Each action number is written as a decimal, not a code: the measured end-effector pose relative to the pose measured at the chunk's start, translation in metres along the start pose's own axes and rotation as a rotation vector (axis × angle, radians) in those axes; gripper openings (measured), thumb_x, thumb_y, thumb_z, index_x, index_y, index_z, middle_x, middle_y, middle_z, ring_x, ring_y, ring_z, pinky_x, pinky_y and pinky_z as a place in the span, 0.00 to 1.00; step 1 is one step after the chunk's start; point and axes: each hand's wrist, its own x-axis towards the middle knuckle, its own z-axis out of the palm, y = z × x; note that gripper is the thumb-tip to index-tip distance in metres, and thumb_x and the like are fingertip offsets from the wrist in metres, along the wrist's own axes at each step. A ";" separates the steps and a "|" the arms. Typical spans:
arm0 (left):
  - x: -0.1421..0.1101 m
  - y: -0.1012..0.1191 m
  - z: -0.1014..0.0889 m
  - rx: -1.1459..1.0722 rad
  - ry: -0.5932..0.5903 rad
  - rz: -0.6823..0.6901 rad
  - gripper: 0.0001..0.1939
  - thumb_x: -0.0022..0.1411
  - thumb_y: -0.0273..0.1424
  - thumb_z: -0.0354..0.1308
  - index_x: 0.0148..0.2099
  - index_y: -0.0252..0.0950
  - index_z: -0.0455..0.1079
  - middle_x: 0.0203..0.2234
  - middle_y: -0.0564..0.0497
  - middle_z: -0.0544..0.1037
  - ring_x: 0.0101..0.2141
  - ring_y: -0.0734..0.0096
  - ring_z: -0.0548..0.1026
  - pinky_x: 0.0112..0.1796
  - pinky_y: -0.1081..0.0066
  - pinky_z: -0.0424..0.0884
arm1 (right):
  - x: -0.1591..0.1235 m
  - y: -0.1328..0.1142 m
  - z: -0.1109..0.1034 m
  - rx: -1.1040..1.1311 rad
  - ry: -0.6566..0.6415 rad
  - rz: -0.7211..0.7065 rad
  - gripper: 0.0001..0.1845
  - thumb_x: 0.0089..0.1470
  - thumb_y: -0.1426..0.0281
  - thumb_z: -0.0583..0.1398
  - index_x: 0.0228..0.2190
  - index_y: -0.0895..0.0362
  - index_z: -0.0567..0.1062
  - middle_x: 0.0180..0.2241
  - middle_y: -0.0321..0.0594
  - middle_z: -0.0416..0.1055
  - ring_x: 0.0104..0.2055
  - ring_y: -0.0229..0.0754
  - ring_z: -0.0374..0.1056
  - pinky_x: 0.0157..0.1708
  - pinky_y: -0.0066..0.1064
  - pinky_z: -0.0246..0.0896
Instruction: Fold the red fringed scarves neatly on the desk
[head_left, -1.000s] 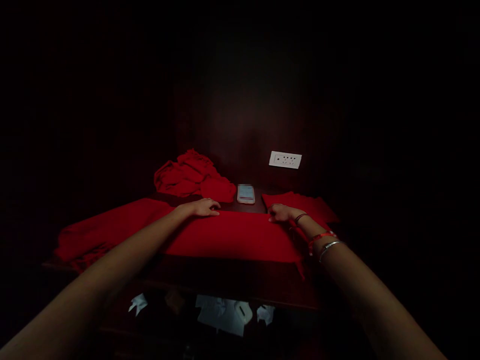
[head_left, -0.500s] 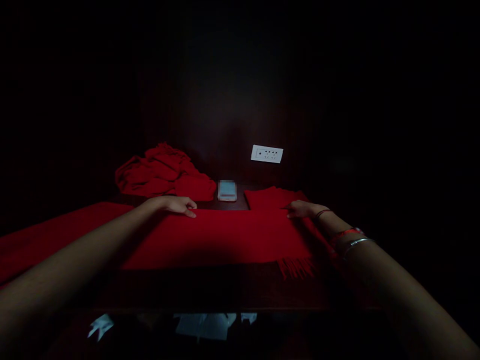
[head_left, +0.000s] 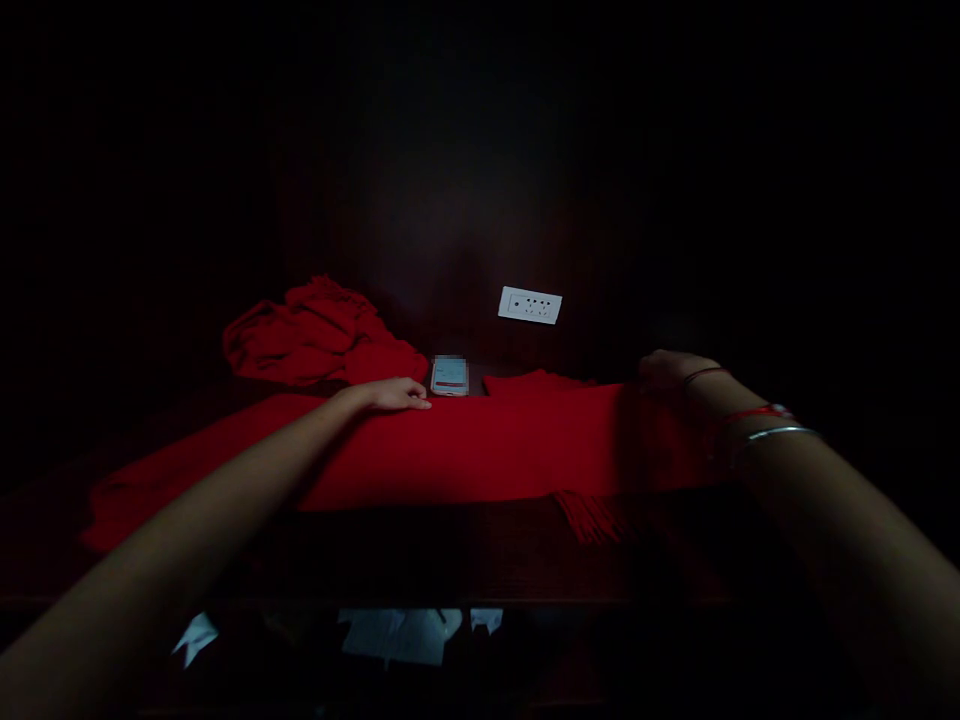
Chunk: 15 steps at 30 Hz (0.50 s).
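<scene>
A long red scarf [head_left: 465,450] lies stretched across the dark wooden surface, with fringe hanging out below its near edge. My left hand [head_left: 399,393] is closed at the scarf's far edge, pinching the cloth between thumb and fingers. Farther right, my right hand [head_left: 671,370] grips the far edge as well; its fingers are dim and partly hidden. Bracelets circle my right wrist. Behind the scarf sits a second piece of red cloth [head_left: 529,382], apparently folded and partly covered.
A crumpled heap of red cloth [head_left: 322,335] rests at the back left. Beside it is a phone [head_left: 449,376] with a lit screen. A white socket plate [head_left: 529,305] is on the back wall. Pale papers [head_left: 397,635] show below the front edge [head_left: 450,603].
My right hand has moved right and back, drawing the scarf out to the right. My left hand has shifted right too, and the scarf's left end has slid inward.
</scene>
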 end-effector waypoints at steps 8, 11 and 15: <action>0.002 -0.005 0.020 0.314 0.083 -0.015 0.22 0.53 0.46 0.42 0.41 0.34 0.64 0.35 0.45 0.70 0.35 0.65 0.67 0.36 0.70 0.61 | -0.038 -0.045 0.074 -0.187 -0.125 -0.027 0.19 0.51 0.79 0.45 0.37 0.58 0.72 0.44 0.50 0.63 0.49 0.48 0.54 0.48 0.46 0.39; -0.005 0.006 0.020 0.395 0.079 -0.111 0.23 0.53 0.44 0.44 0.48 0.38 0.60 0.44 0.43 0.65 0.44 0.59 0.63 0.41 0.62 0.59 | -0.043 -0.056 0.078 -0.150 -0.065 -0.049 0.20 0.51 0.76 0.44 0.43 0.56 0.68 0.47 0.49 0.59 0.52 0.49 0.48 0.50 0.49 0.33; -0.019 0.035 0.031 0.458 0.094 -0.122 0.26 0.54 0.43 0.44 0.55 0.41 0.53 0.51 0.42 0.57 0.51 0.55 0.54 0.46 0.55 0.51 | -0.048 -0.088 0.066 0.128 -0.040 -0.062 0.24 0.52 0.62 0.46 0.50 0.55 0.59 0.52 0.47 0.52 0.53 0.50 0.47 0.48 0.45 0.44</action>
